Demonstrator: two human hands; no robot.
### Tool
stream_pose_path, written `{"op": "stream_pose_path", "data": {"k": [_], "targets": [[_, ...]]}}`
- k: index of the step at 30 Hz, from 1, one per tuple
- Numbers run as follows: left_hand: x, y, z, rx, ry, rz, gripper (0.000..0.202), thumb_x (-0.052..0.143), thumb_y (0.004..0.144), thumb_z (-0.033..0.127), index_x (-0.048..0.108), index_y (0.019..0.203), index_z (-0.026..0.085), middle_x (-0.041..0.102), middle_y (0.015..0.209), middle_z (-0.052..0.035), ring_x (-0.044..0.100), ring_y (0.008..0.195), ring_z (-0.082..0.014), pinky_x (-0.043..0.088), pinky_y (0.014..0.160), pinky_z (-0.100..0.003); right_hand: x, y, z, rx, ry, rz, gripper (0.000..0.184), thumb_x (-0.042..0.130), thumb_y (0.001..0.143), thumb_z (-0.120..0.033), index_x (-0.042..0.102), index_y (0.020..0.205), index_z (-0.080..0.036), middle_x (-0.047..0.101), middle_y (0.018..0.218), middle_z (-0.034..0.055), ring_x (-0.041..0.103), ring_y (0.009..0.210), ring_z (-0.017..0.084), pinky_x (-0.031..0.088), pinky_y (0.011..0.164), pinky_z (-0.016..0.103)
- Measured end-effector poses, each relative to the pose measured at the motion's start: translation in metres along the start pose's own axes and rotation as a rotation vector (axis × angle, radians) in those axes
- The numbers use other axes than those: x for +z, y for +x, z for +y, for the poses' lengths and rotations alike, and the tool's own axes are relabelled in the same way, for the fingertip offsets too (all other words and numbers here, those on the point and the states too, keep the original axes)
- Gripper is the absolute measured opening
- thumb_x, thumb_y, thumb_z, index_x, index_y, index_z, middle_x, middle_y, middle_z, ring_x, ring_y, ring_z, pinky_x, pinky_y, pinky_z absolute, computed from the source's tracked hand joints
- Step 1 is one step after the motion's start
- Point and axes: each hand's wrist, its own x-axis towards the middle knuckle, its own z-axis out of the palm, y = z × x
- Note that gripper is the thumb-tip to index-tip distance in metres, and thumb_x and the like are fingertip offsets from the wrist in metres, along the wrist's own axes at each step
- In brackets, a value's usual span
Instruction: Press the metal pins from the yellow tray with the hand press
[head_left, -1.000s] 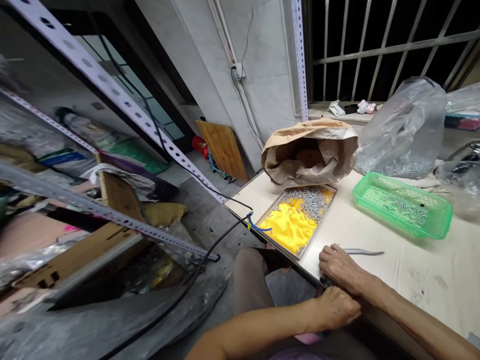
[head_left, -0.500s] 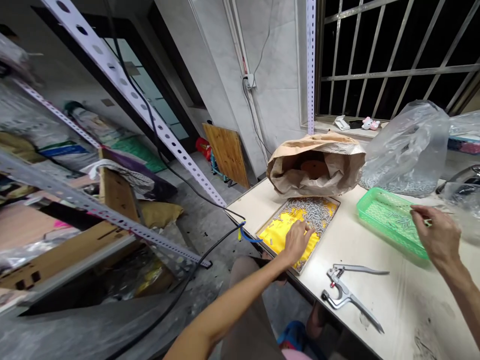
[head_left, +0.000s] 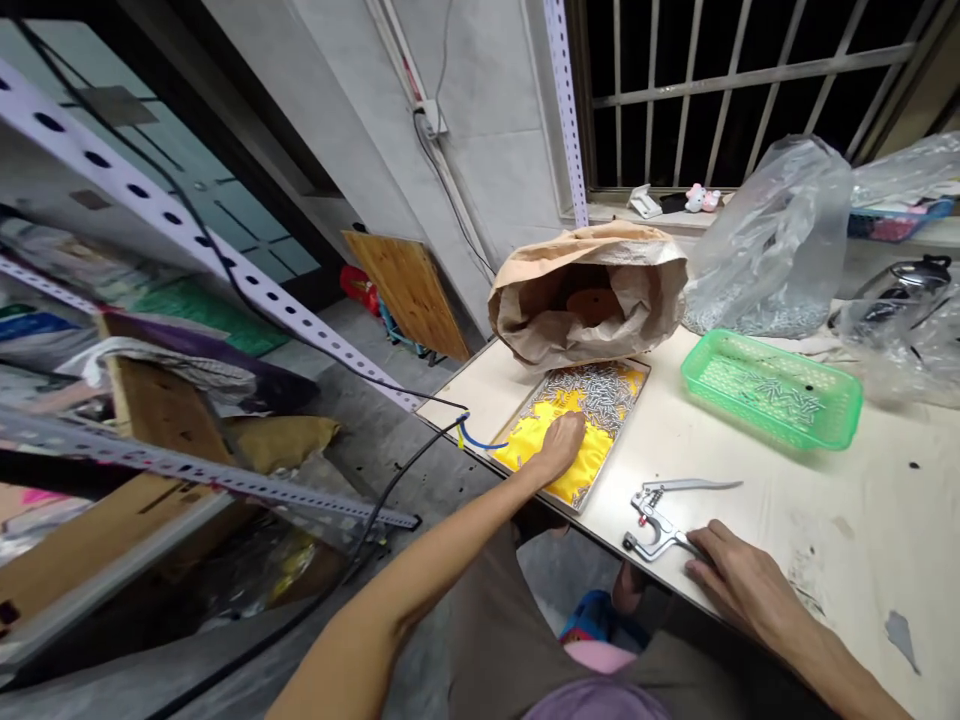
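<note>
The left hand (head_left: 561,440) is laid on the tray's (head_left: 628,405) yellow cloth (head_left: 592,452); its grip cannot be told. The right hand's (head_left: 739,575) grip is spread, seemingly touching the pliers (head_left: 651,525).

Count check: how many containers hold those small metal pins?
3. The tray under the left hand; the green basket to its right; the clear plastic bag behind the basket. The brown paper bag may hide more.
</note>
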Motion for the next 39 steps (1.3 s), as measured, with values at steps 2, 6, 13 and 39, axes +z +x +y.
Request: {"op": "stream_pose_path", "data": {"k": [2, 6, 13, 39], "targets": [[-0.001, 0.000, 0.002, 0.035, 0.023, 0.011, 0.021, 0.043, 0.085, 0.010, 0.063, 0.090, 0.011, 0.063, 0.096, -0.0131, 0.059, 0.094, -0.0208, 0.044, 0.084, -0.031, 0.007, -0.004, 0.001, 0.012, -0.007, 0.045, 0.019, 0.036, 0.091, -0.024, 0.056, 0.091, -0.024, 0.060, 0.084, 0.0029, 0.062, 0.068, 0.015, 0.047, 0.060, 0.027], [-0.009, -0.005, 0.010, 0.079, 0.035, 0.035, 0.022, 0.041, 0.084, 0.008, 0.063, 0.082, 0.010, 0.063, 0.091, -0.0125, 0.059, 0.091, -0.0206, 0.045, 0.082, -0.030, 0.013, -0.004, 0.006, 0.027, -0.038, 0.053, 0.019, 0.035, 0.092, -0.023, 0.053, 0.086, -0.023, 0.057, 0.081, 0.0020, 0.061, 0.067, 0.015, 0.045, 0.057, 0.026], [0.000, -0.061, 0.047, -0.044, -0.642, -0.383, 0.015, 0.055, 0.078, 0.024, 0.064, 0.079, 0.012, 0.056, 0.056, 0.0025, 0.049, 0.045, -0.0085, 0.041, 0.047, -0.019, 0.013, -0.001, 0.003, 0.051, -0.107, -0.028, 0.013, 0.040, 0.089, -0.018, 0.049, 0.081, -0.022, 0.055, 0.080, 0.0012, 0.058, 0.067, 0.014, 0.041, 0.057, 0.025], [0.016, -0.078, 0.065, -0.152, -0.562, -0.768, 0.025, 0.061, 0.064, 0.032, 0.050, 0.051, 0.015, 0.044, 0.042, 0.0065, 0.036, 0.037, -0.0050, 0.029, 0.037, -0.018, 0.012, -0.007, -0.002, 0.008, -0.103, 0.004, 0.016, 0.040, 0.092, -0.017, 0.049, 0.080, -0.021, 0.055, 0.078, 0.0008, 0.053, 0.067, 0.013, 0.034, 0.057, 0.025]]}}
